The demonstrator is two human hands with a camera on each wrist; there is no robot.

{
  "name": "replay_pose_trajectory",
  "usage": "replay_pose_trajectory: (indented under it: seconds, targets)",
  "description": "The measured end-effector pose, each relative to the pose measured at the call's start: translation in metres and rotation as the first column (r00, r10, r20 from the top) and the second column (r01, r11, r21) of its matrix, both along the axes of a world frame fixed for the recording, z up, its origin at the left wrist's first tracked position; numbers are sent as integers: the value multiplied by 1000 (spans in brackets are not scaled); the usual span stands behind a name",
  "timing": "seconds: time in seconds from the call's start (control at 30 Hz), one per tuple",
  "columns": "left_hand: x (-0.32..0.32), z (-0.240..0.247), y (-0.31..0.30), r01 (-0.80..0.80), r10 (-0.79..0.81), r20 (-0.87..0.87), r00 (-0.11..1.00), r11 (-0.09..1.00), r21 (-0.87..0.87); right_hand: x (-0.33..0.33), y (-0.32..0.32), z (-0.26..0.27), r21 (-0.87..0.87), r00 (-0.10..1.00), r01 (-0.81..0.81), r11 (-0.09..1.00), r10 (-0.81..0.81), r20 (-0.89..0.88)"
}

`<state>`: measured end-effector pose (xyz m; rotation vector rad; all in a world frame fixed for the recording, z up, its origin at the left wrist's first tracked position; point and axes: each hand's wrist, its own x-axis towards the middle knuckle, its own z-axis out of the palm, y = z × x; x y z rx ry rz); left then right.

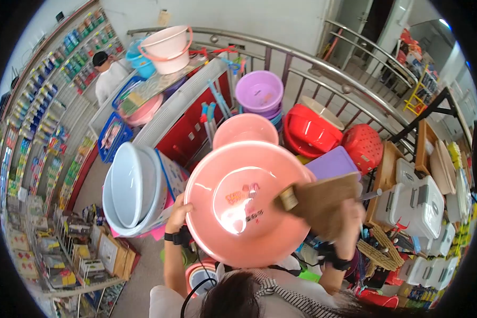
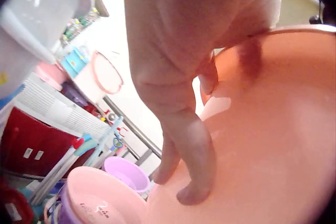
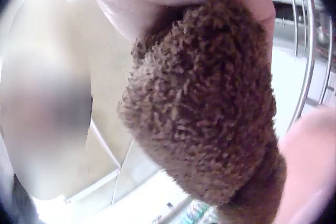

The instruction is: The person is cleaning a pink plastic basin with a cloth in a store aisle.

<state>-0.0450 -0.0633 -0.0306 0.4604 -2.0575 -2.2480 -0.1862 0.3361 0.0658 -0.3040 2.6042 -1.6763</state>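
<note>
A large pink plastic basin (image 1: 212, 225), with printed lettering on its bottom, is held tilted in front of the person. My left hand (image 1: 178, 216) grips its rim on the left side; in the left wrist view the fingers of that hand (image 2: 178, 66) lie along the basin's wall (image 2: 273, 150). On the right, my right hand (image 1: 350, 225) holds a brown cloth (image 1: 326, 201) with a pale label, which overlaps the basin's right edge. Seen from the right wrist, the cloth (image 3: 210, 103) is fluffy and bunched under the palm.
Beyond the basin stand a smaller pink basin (image 1: 246, 130), purple basins (image 1: 259, 91) and red baskets (image 1: 315, 130). Pale blue tubs (image 1: 130, 185) sit at left, clear storage boxes (image 1: 413, 206) at right. A metal railing (image 1: 312, 61) runs behind; another person (image 1: 108, 77) is near the shelves.
</note>
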Motion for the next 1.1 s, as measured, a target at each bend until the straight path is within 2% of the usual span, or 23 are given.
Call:
replay_pose_trajectory:
  seconds: [0.03,0.07,0.1,0.13,0.2,0.27,0.3,0.33,0.4,0.47,0.5,0.53,0.6,0.63,0.7,0.8,0.87,0.93,0.97,1.03,1.07,1.1]
  targets:
    - [15,-10,5,-142,142,6,990,986,88,-6,20,0,-356,979,200,913,-178,95]
    - [26,-14,10,-280,280,22,960,945,172,-16,39,1,-465,954,298,833,-253,159]
    - [35,-14,17,-328,329,20,944,931,162,-23,37,13,-635,898,436,638,-351,264]
    - [39,-17,28,-396,407,-5,914,891,223,-26,46,13,-620,863,501,603,-401,307]
    - [48,-44,34,-545,553,35,833,808,224,-35,61,4,-638,883,466,614,-275,380]
    - [48,-52,41,-563,576,23,817,788,247,-33,46,-1,-619,873,483,619,-281,399]
    - [48,-53,46,-563,580,14,814,785,259,-26,31,5,-581,898,429,692,-254,360]
    - [47,-50,50,-559,580,3,814,784,269,-24,19,4,-541,886,420,729,-202,417]
    - [46,-61,48,-516,548,-14,836,795,319,-13,-9,10,-498,924,213,841,-7,383]
    - [43,-53,53,-489,527,-32,849,808,329,-4,-25,-23,-389,940,-25,921,154,304]
    - [41,-54,55,-535,573,-32,819,781,322,-7,-31,-27,-343,928,-53,938,173,329]
    - [40,-56,55,-585,626,-36,779,746,318,-8,-33,-24,-370,903,-3,929,161,397]
    - [44,-58,54,-569,613,-49,789,758,319,-14,-40,-13,-248,890,-260,933,331,315]
    - [44,-60,53,-565,616,-72,784,758,326,-19,-45,-16,-247,891,-260,933,331,311]
    - [44,-59,58,-570,622,-58,781,748,340,-19,-48,-27,-254,784,-476,842,537,310]
    - [34,-47,62,-597,658,-55,751,711,371,-18,-61,-23,-275,807,-381,883,463,367]
    - [31,-45,60,-615,682,-51,729,687,387,-13,-64,-19,-274,839,-366,890,442,317]
    - [27,-45,56,-547,628,-37,777,704,453,-10,-64,-17,-240,888,-358,902,409,210]
    - [26,-45,56,-555,631,-29,775,702,446,-5,-64,-17,-246,884,-358,901,412,221]
    - [10,-42,59,-592,604,-30,796,788,170,5,-66,-14,-264,926,-336,904,369,82]
    - [11,-53,60,-592,605,-31,796,788,170,11,-69,-14,-264,926,-337,904,369,82]
    - [11,-74,60,-682,677,-84,731,730,-47,18,-72,-14,-234,944,-311,921,329,38]
